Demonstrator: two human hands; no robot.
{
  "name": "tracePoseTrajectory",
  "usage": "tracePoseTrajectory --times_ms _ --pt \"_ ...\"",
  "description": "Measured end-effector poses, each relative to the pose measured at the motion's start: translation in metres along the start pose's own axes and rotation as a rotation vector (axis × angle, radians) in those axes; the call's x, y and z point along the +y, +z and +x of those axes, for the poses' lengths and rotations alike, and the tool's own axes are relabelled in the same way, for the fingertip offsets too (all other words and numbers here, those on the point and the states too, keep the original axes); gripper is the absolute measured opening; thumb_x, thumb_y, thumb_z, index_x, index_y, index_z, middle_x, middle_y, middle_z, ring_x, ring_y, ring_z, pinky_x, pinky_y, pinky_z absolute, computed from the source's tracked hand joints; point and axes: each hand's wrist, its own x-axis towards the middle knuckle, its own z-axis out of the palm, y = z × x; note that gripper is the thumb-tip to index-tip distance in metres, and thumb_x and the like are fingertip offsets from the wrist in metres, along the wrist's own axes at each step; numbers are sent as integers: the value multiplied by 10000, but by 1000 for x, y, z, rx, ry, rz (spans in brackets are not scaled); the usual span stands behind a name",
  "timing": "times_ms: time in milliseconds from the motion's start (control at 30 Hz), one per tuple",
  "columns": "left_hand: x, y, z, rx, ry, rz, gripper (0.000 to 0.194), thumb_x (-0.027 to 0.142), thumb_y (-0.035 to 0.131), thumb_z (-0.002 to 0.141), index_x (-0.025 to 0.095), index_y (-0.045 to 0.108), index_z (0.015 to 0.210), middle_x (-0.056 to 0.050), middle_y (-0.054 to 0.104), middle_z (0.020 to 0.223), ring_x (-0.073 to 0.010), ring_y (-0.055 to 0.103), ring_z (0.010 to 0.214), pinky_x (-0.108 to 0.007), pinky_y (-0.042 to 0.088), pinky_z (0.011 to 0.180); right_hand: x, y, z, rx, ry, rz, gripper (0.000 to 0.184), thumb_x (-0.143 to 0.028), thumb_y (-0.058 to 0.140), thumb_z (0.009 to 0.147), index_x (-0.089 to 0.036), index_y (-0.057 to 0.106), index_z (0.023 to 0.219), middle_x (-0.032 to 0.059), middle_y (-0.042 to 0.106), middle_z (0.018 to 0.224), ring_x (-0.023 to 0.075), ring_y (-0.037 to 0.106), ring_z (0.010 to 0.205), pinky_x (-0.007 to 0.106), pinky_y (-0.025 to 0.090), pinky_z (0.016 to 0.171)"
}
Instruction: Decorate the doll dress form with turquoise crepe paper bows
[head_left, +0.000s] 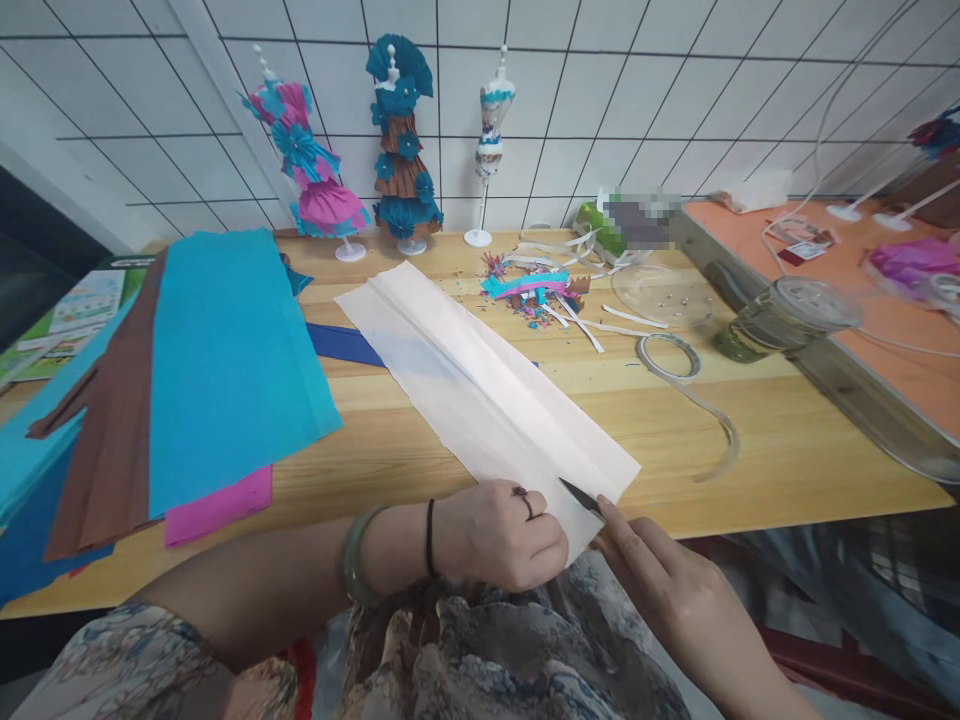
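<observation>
A long sheet of white crepe paper [450,370] lies slantwise on the table, its near end reaching over the front edge. My left hand [502,535] is closed at that near end, with the paper's edge under its curled fingers. In my right hand [667,570] is a pair of scissors [581,495]; one dark pointed blade shows on top of the paper, pointing away to the left. The scissors' handles are hidden by my fingers. Under the white sheet, a dark blue strip [345,345] sticks out on the left.
Stacked crepe sheets, blue [232,370], brown [112,460] and pink [217,508], lie left. Three small dress forms [409,150] stand by the tiled wall. Paper scraps [536,290], a tape roll [667,355] and a lidded jar [780,315] lie right, near an orange surface [847,290].
</observation>
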Motion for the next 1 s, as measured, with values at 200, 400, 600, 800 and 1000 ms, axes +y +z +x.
tracePoseTrajectory --times_ms 200,400,600,800,1000 --pt "0 1 1 15 -3 -5 117 152 469 788 130 559 717 -6 426 613 -144 455 562 -284 306 420 -1 -3 4 9 -21 -25 452 -281 374 900 -45 392 1285 23 504 632 125 473 465 245 368 439" --pt "0 1 0 3 -4 -4 116 146 464 786 131 552 711 -6 421 618 -142 454 570 -283 307 426 0 -4 3 -18 -32 -6 439 -256 367 902 -43 392 1285 39 523 656 131 495 487 251 398 464" --pt "0 0 1 5 0 6 121 153 462 792 136 539 699 -6 420 607 -132 442 556 -273 300 417 1 -5 4 -21 -44 8 424 -233 368 901 -49 389 1282 48 534 673 130 502 498 248 402 467" --pt "1 2 0 15 -3 15 108 151 467 785 140 542 709 -6 427 609 -137 451 561 -277 309 416 0 -6 7 2 -48 -12 434 -244 360 904 -51 364 1293 39 527 654 134 494 476 253 390 444" --pt "2 3 0 8 -6 12 111 150 465 787 141 543 707 -5 424 606 -138 450 558 -276 307 414 0 -3 8 -17 -46 1 446 -250 318 917 -61 326 1320 42 532 661 132 508 485 242 400 441"
